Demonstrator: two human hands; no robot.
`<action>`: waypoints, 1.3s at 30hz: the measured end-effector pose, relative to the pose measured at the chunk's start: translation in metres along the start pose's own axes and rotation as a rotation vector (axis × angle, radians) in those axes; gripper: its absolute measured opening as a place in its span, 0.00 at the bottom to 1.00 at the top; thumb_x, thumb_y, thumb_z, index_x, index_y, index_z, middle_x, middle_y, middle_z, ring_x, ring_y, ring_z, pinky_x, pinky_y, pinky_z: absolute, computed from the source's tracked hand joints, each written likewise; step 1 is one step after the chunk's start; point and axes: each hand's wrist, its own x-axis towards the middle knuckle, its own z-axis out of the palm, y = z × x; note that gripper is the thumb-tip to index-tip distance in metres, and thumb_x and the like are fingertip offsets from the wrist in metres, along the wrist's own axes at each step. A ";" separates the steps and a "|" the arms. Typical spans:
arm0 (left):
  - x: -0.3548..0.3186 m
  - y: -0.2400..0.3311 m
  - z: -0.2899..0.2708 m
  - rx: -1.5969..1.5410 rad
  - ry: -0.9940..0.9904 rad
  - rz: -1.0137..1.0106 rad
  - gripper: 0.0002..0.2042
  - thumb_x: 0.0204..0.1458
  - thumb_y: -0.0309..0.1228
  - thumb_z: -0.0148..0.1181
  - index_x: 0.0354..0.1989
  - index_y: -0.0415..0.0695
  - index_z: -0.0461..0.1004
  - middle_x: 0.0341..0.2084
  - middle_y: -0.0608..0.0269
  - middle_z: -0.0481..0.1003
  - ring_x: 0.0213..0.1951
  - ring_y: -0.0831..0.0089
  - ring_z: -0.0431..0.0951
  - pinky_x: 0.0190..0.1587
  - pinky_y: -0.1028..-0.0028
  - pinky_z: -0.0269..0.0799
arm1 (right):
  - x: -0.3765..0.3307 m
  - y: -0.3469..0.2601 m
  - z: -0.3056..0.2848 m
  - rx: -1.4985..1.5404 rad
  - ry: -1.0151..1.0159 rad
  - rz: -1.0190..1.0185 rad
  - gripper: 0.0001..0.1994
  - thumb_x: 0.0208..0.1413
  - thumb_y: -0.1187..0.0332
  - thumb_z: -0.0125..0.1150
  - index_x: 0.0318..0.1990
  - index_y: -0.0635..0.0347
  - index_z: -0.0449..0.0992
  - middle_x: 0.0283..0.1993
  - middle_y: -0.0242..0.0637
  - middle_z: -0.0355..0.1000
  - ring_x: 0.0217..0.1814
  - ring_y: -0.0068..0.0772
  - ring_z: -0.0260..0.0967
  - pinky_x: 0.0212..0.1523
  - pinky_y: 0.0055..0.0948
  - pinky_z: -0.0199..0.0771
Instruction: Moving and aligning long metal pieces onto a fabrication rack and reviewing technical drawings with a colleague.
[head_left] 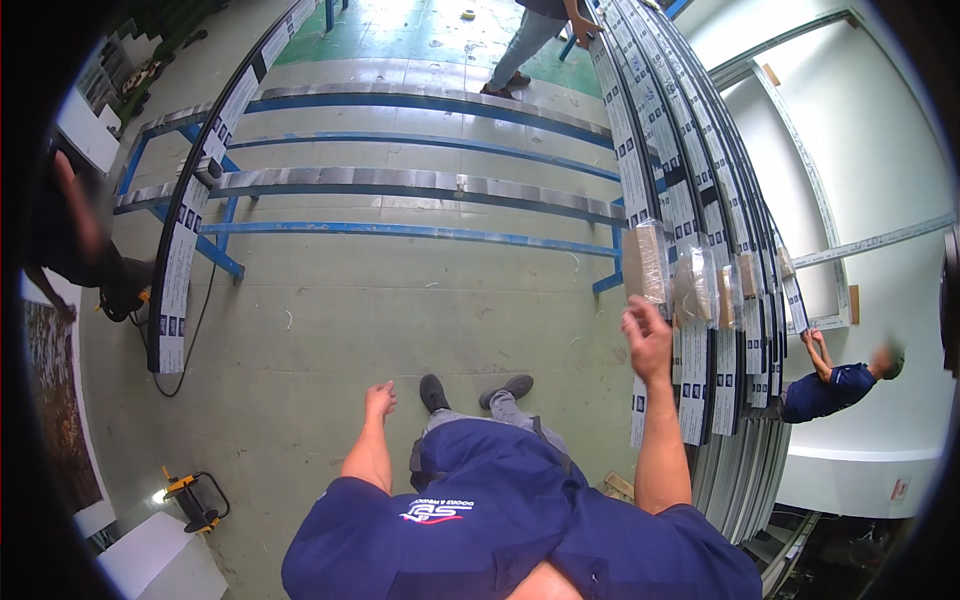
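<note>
My right hand (648, 340) is raised beside the long film-covered profiles on the right, its fingers loosely bent and apart. It is just below a cardboard piece (646, 262) wrapped in clear plastic on the nearest profile (632, 180); contact cannot be made out. A second plastic-wrapped cardboard piece (694, 285) is on the neighbouring profile (697, 380). My left hand (379, 399) hangs low over the floor, fingers curled in, with nothing visible in it.
A blue rack (420, 183) with padded crossbars stands ahead. Along its left side lies another long profile (180, 270). Co-workers stand at the left (85, 230), far ahead (530, 45) and right (830, 390). A yellow-black work lamp (195, 500) stands lower left. White frames (800, 170) lean at right.
</note>
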 end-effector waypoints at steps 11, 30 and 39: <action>-0.029 -0.064 -0.031 -0.046 0.092 -0.069 0.18 0.59 0.42 0.59 0.47 0.39 0.73 0.30 0.62 0.76 0.27 0.70 0.76 0.24 0.68 0.71 | -0.351 0.178 -0.055 -0.106 -0.659 1.249 0.44 0.56 0.31 0.50 0.54 0.74 0.72 0.51 0.54 0.74 0.47 0.46 0.72 0.47 0.45 0.75; -0.306 0.000 0.403 0.219 -0.226 0.481 0.19 0.62 0.45 0.56 0.47 0.40 0.75 0.39 0.61 0.79 0.37 0.76 0.79 0.37 0.75 0.75 | -0.296 0.459 -0.179 0.815 -0.403 0.904 0.24 0.62 0.47 0.58 0.55 0.57 0.75 0.52 0.38 0.76 0.47 0.35 0.77 0.45 0.39 0.78; -0.456 -0.017 0.633 0.766 0.316 0.613 0.41 0.37 0.45 0.79 0.54 0.33 0.63 0.48 0.46 0.76 0.49 0.61 0.78 0.51 0.64 0.74 | -0.609 0.766 -0.293 0.163 0.007 1.459 0.18 0.50 0.61 0.65 0.35 0.74 0.79 0.31 0.57 0.78 0.38 0.54 0.79 0.40 0.45 0.78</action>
